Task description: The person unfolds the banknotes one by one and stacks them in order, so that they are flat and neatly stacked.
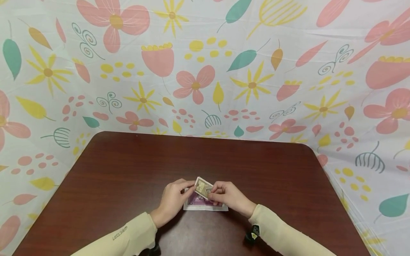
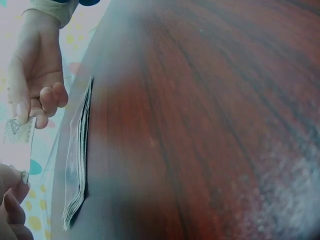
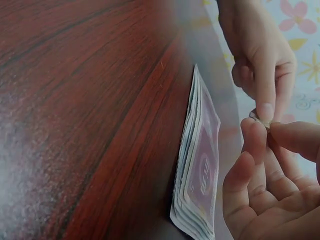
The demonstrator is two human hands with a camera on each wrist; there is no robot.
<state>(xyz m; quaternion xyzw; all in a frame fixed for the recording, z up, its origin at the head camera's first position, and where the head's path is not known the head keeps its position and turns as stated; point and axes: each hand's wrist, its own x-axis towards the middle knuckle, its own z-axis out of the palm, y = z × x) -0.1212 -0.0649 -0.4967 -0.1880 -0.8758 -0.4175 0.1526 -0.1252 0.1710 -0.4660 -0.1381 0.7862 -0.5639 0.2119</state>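
A small tan banknote (image 1: 202,187) with a white border is held slightly tilted in the air, between my two hands. My left hand (image 1: 173,195) pinches its left end between thumb and fingers. At the other end, the thumb and forefinger of my right hand (image 1: 233,198) pinch it. Directly below lies a pile of purple banknotes (image 1: 205,207) on the table. Its layered edges show in the right wrist view, where the purple face of the top note (image 3: 204,160) is visible. In that view fingers mostly hide the held note.
The dark reddish-brown wooden table (image 1: 144,160) has rounded far corners. A white cloth (image 1: 198,46) printed with flowers and leaves hangs behind it and along both sides. Light sleeves (image 1: 282,227) cover the forearms, with a dark band (image 1: 253,233) at the right wrist.
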